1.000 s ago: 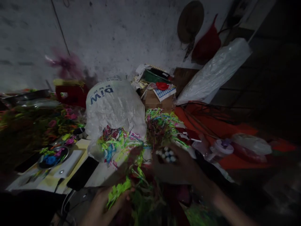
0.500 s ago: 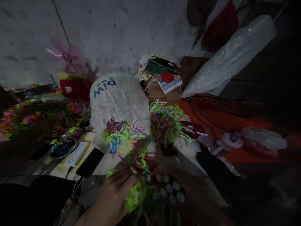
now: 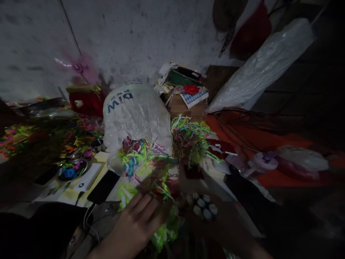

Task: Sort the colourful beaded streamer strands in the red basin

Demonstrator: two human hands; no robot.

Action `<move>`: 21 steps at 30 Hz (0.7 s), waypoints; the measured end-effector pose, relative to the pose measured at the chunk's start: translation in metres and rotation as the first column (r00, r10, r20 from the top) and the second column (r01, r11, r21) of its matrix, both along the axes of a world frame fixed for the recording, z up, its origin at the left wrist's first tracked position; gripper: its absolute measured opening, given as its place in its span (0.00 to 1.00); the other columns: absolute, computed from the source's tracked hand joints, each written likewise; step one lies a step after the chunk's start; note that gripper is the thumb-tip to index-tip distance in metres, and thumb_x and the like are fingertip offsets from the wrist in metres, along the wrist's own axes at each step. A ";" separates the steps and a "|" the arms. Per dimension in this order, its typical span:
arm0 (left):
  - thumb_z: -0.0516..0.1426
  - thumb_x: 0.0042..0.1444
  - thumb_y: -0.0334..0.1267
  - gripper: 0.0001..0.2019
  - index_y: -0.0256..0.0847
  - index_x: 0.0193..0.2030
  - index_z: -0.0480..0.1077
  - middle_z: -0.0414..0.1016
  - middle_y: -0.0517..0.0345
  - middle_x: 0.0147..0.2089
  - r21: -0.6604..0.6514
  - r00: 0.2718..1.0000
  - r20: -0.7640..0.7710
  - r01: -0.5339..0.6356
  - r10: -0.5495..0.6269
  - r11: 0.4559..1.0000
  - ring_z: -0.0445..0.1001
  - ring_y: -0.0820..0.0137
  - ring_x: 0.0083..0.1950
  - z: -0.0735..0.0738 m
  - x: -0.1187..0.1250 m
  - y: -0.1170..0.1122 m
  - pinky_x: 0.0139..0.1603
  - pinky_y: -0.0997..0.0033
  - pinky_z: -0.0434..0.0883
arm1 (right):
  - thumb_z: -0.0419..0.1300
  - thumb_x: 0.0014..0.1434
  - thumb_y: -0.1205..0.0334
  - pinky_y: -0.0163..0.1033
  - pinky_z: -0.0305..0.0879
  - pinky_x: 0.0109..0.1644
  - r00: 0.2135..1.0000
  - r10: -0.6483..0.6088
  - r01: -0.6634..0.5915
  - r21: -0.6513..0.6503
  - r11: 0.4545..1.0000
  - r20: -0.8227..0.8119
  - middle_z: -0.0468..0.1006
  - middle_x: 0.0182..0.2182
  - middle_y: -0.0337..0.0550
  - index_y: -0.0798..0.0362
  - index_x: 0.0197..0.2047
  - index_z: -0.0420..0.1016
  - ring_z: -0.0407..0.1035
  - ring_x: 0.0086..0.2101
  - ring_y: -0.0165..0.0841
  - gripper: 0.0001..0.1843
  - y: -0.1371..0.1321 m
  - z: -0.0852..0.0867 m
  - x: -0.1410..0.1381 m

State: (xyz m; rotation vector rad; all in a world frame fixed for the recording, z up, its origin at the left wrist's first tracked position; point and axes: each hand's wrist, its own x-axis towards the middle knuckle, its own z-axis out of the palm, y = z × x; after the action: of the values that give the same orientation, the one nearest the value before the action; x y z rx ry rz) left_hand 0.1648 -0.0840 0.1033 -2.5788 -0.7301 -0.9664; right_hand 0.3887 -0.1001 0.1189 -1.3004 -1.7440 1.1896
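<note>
The scene is dim. My left hand [image 3: 136, 223] lies with fingers stretched out over a heap of neon green and pink paper strips [image 3: 161, 230] at the bottom middle. My right hand [image 3: 215, 230] is in shadow just right of it, its fingers curled around a small cluster of white round-tipped pieces [image 3: 204, 207]. More coloured strips [image 3: 140, 156] spill from a big white plastic bag [image 3: 134, 113] printed with blue letters. Another pile of strips [image 3: 190, 138] lies behind, to the right of the bag.
A black phone [image 3: 103, 187], a white power bank [image 3: 85, 179] and a small bowl of coloured bits [image 3: 72, 169] sit at left. A cardboard box [image 3: 185, 104] stands by the wall. Orange cloth [image 3: 256, 140], a long plastic-wrapped roll [image 3: 264, 64] and a pink fan [image 3: 78, 68] surround.
The view tilted upward at first. My right hand drew back toward me with the white-tipped cluster. My left hand rose from the bottom edge and flattened over the green strips.
</note>
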 end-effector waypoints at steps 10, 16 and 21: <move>0.43 0.62 0.26 0.14 0.37 0.40 0.69 0.70 0.55 0.33 0.016 0.998 -0.059 0.003 -0.003 1.000 0.66 0.66 0.38 0.005 0.001 0.001 0.42 0.66 0.62 | 0.54 0.62 0.57 0.45 0.68 0.45 0.992 -0.102 0.098 0.052 0.994 0.076 0.70 0.46 0.48 0.55 0.50 0.68 0.68 0.42 0.34 0.15 -0.006 0.001 0.005; 0.45 0.60 0.24 0.14 0.36 0.47 0.68 0.71 0.56 0.33 -0.007 0.992 -0.126 -0.014 0.013 1.000 0.67 0.68 0.34 0.006 0.003 0.003 0.40 0.66 0.63 | 0.54 0.62 0.57 0.46 0.67 0.46 0.997 -0.032 0.028 0.054 0.998 0.073 0.69 0.48 0.48 0.54 0.51 0.67 0.67 0.43 0.35 0.16 -0.007 -0.001 0.002; 0.44 0.58 0.22 0.15 0.38 0.43 0.67 0.70 0.58 0.28 0.018 0.992 -0.128 0.025 -0.023 1.000 0.68 0.68 0.29 0.004 0.007 0.003 0.35 0.67 0.63 | 0.54 0.62 0.57 0.45 0.67 0.45 0.996 0.061 -0.063 0.032 0.998 0.062 0.69 0.47 0.47 0.55 0.51 0.67 0.68 0.43 0.35 0.16 -0.006 -0.005 0.003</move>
State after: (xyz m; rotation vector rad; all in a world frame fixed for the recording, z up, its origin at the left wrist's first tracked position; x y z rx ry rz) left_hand 0.1715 -0.0812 0.1069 -2.6096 -0.6540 -0.8027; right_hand 0.3918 -0.1061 0.1144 -1.2834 -1.8518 1.1611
